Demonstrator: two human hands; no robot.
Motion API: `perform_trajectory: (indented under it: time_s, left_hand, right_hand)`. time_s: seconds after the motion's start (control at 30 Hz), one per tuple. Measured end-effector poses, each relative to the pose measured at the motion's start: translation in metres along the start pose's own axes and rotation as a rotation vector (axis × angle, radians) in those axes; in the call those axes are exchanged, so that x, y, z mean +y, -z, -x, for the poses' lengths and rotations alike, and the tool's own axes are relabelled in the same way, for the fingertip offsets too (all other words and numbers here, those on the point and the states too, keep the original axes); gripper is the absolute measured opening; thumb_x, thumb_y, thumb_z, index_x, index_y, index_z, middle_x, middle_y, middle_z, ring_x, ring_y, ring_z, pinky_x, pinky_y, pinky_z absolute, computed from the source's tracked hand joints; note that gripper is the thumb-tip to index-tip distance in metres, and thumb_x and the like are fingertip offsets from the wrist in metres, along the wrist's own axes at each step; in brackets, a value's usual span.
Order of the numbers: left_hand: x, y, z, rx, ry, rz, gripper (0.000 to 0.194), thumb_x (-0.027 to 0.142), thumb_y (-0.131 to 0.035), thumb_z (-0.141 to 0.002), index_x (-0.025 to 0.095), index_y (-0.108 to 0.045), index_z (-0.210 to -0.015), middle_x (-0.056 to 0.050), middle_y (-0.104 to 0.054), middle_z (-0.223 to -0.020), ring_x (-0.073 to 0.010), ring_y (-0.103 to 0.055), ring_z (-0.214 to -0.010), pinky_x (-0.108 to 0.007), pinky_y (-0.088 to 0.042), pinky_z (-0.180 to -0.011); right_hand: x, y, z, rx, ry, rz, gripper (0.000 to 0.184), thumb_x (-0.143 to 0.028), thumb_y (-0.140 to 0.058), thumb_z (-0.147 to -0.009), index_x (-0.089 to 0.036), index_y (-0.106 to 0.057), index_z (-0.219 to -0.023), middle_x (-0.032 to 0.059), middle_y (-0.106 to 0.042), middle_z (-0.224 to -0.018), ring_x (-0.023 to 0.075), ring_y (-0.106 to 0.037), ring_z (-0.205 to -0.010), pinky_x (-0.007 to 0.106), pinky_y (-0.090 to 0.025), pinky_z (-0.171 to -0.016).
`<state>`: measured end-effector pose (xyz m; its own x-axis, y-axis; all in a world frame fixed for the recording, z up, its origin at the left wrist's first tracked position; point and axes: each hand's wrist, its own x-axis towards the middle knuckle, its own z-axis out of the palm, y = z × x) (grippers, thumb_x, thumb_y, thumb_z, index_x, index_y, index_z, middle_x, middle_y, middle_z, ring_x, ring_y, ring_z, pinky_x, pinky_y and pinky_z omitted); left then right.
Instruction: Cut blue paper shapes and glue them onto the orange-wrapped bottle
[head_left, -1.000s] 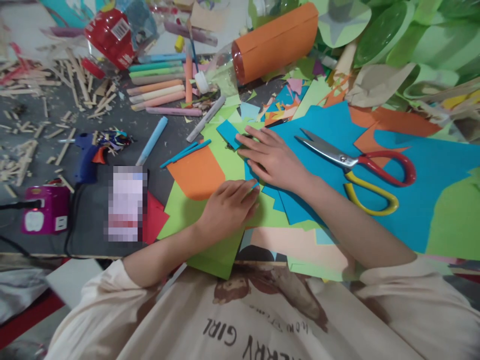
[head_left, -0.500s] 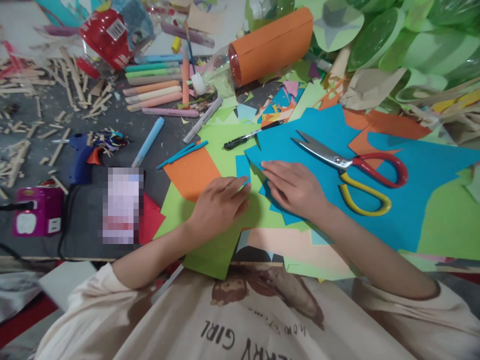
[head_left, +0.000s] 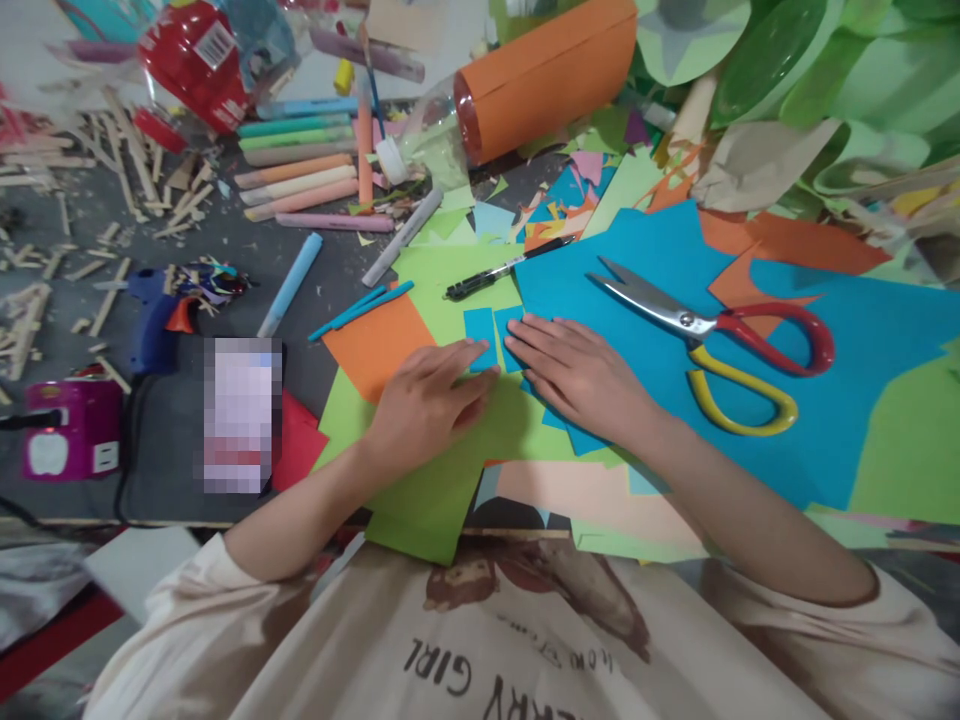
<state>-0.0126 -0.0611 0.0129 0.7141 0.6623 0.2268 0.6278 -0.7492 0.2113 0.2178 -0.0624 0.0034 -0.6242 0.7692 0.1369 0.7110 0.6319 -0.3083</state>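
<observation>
My left hand (head_left: 431,400) rests on the light green paper, fingers stretched out, their tips on a small blue paper rectangle (head_left: 478,324). Beside it, a narrow gap away, lies a second small blue paper piece (head_left: 509,322). My right hand (head_left: 576,372) lies flat over that second piece with its fingers extended, hiding much of it. More blue paper edges show under the right palm. Scissors (head_left: 686,320) with one red and one yellow handle lie partly spread on a large blue sheet (head_left: 810,440) to the right. A black pen (head_left: 487,278) lies just beyond the fingers.
An orange-wrapped bottle (head_left: 547,80) lies at the back among paper scraps. Several markers (head_left: 300,190) lie back left. Farther left are a blue glue gun (head_left: 154,320), a phone (head_left: 240,415), a purple box (head_left: 71,430) with a cord, and wooden sticks (head_left: 30,320).
My right hand has flattened, and the blue piece at its fingertips now lies flat alongside the other piece. The left hand has barely moved. The view has shifted slightly.
</observation>
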Motion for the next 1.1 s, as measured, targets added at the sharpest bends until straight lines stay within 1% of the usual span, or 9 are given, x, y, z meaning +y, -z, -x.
perform_trajectory:
  time_s: [0.1,0.23,0.43,0.6,0.8,0.9,1.1]
  left_hand:
    - [-0.0032,0.0014,-0.0002,0.008,-0.004,0.013,0.026,0.019,-0.050,-0.094,0.020,-0.072,-0.108,-0.013,-0.072,-0.119,-0.0262,-0.069,-0.109,-0.041,-0.057,-0.088]
    - [-0.0077,0.0022,-0.0009,0.031,-0.030,0.019,0.026,0.019,-0.049,-0.094,0.018,-0.072,-0.106,-0.012,-0.073,-0.116,-0.0261,-0.070,-0.107,-0.040,-0.058,-0.085]
    - [-0.0096,0.0012,-0.0012,0.008,-0.027,0.037,0.027,0.017,-0.047,-0.094,0.017,-0.071,-0.108,-0.013,-0.072,-0.118,-0.0262,-0.069,-0.110,-0.041,-0.059,-0.086]
    - [-0.0098,0.0008,-0.0004,-0.039,-0.009,0.069,0.029,0.018,-0.046,-0.095,0.018,-0.070,-0.112,-0.013,-0.071,-0.120,-0.0259,-0.067,-0.115,-0.042,-0.057,-0.091]
    - [-0.0089,0.0013,-0.0019,0.029,-0.038,0.026,0.026,0.017,-0.048,-0.094,0.015,-0.071,-0.108,-0.013,-0.073,-0.116,-0.0262,-0.070,-0.109,-0.040,-0.059,-0.087]
    - [-0.0093,0.0007,-0.0019,0.042,-0.044,0.027,0.026,0.017,-0.048,-0.094,0.015,-0.071,-0.106,-0.014,-0.073,-0.116,-0.0264,-0.070,-0.107,-0.040,-0.059,-0.085]
    - [-0.0090,-0.0003,-0.0004,-0.032,-0.001,0.047,0.028,0.019,-0.047,-0.095,0.019,-0.070,-0.111,-0.013,-0.071,-0.121,-0.0256,-0.067,-0.115,-0.041,-0.057,-0.091]
  right_hand:
    - [-0.0030,-0.0017,-0.0010,0.016,-0.008,0.046,0.041,-0.023,-0.036,-0.102,-0.012,-0.059,-0.134,0.0137,-0.059,-0.141,0.0250,-0.054,-0.134,0.044,-0.049,-0.107]
    - [-0.0038,-0.0034,-0.0035,0.002,-0.037,0.039,0.041,-0.024,-0.036,-0.102,-0.016,-0.057,-0.136,0.0123,-0.058,-0.142,0.0256,-0.052,-0.135,0.046,-0.048,-0.107]
    - [-0.0027,-0.0030,-0.0042,0.021,-0.003,0.046,0.040,-0.022,-0.036,-0.101,-0.015,-0.059,-0.133,0.0117,-0.061,-0.140,0.0249,-0.054,-0.133,0.044,-0.049,-0.105]
    - [-0.0021,-0.0028,-0.0024,-0.006,-0.025,-0.015,0.042,-0.022,-0.037,-0.100,-0.019,-0.056,-0.138,0.0117,-0.059,-0.143,0.0261,-0.051,-0.136,0.047,-0.046,-0.108]
    - [-0.0013,-0.0043,-0.0014,0.010,-0.009,-0.008,0.041,-0.022,-0.037,-0.101,-0.017,-0.057,-0.136,0.0123,-0.059,-0.142,0.0258,-0.051,-0.136,0.046,-0.046,-0.108]
    - [-0.0012,-0.0040,-0.0014,-0.003,-0.020,-0.024,0.042,-0.023,-0.038,-0.101,-0.019,-0.055,-0.139,0.0118,-0.058,-0.143,0.0265,-0.050,-0.137,0.047,-0.045,-0.109]
    - [-0.0018,-0.0044,-0.0013,-0.003,-0.027,-0.028,0.042,-0.022,-0.039,-0.100,-0.020,-0.055,-0.139,0.0121,-0.058,-0.143,0.0267,-0.050,-0.136,0.048,-0.045,-0.110]
